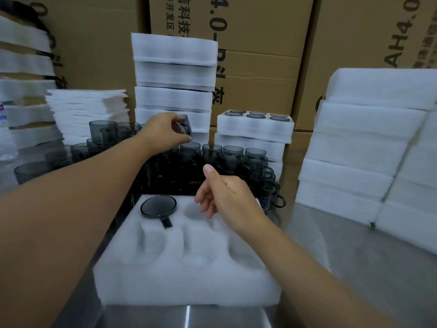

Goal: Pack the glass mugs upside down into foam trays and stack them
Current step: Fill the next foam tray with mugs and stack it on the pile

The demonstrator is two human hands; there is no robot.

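The foam tray (189, 280) is lying on the metal table (354, 268) at the near edge, cavities facing up. One seated mug (158, 205) is sitting upside down in the back-left cavity, its handle pointing toward the person. The other visible cavities are standing open.

The right hand (224, 197) is hovering over the tray's back-right area. Its fingers are hanging loosely curled, thumb raised, holding nothing.

Just behind the tray, the loose mugs (234, 157) are standing upright in a dense group on the table.

Above that group, the left hand (163, 131) is gripping one dark glass mug (185, 126), fingers and thumb curling round it, clear of the others.

Farther back right, a filled tray (255, 129) is showing inverted mug bases on top of a short pile. A taller tray stack (173, 74) is standing beside it, foam sheets (87, 110) to the left, cardboard boxes (260, 43) behind.
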